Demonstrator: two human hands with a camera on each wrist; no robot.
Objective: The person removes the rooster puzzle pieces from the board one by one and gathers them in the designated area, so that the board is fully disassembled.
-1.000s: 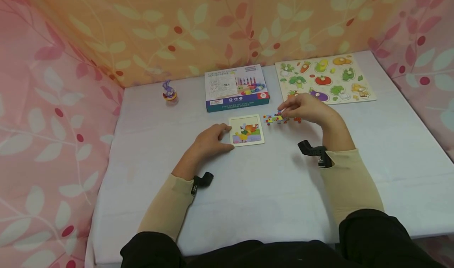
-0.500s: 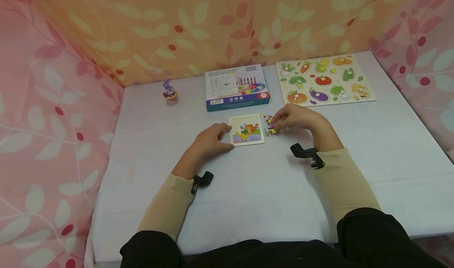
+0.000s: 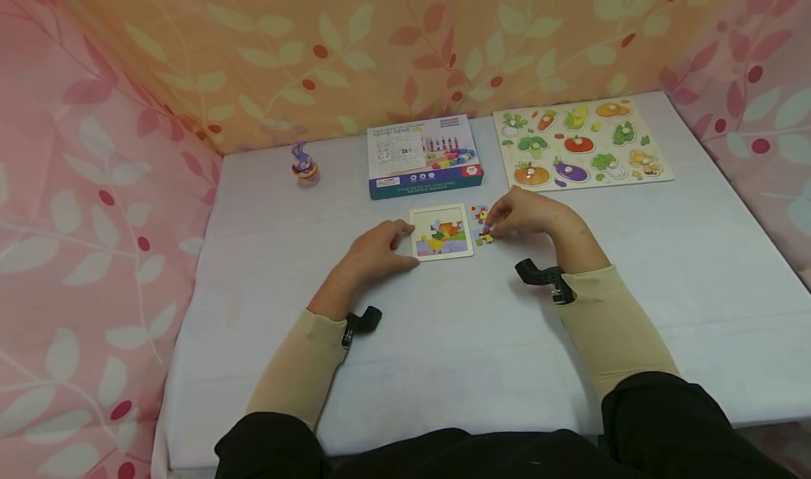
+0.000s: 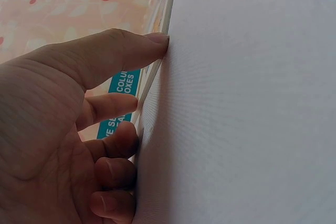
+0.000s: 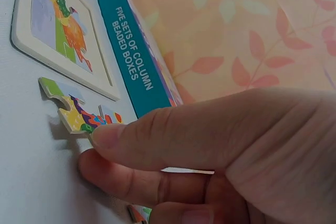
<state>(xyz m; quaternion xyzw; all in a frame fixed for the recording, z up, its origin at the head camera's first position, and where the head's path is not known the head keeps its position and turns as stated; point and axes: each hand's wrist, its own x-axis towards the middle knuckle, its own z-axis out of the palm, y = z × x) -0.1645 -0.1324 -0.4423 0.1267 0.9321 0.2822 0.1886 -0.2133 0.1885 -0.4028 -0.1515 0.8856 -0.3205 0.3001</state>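
Observation:
A square jigsaw tray (image 3: pixel 441 232) with a cream frame lies on the white cloth, part of its picture filled with yellow, orange and purple pieces. At its left edge, my left hand (image 3: pixel 375 252) grips the frame, thumb at the near corner and index finger higher up; the left wrist view shows the other fingers loosely curled by the edge. Just right of the tray, colourful jigsaw pieces (image 5: pixel 79 114) stand in a short column. My right hand (image 3: pixel 538 218) pinches one of them between thumb and index finger. Another piece (image 5: pixel 137 213) shows partly beneath that hand.
Behind the tray sits a bead-set box (image 3: pixel 424 158) with a teal side. A vegetable peg puzzle board (image 3: pixel 583 144) lies at the back right. A small purple rabbit figure (image 3: pixel 305 165) stands at the back left. Patterned curtains (image 3: pixel 405 49) border the table.
My right hand has moved left and slightly nearer, toward the tray. The pieces that lay in a sideways row now show as a column beside the frame. My left hand has stayed put.

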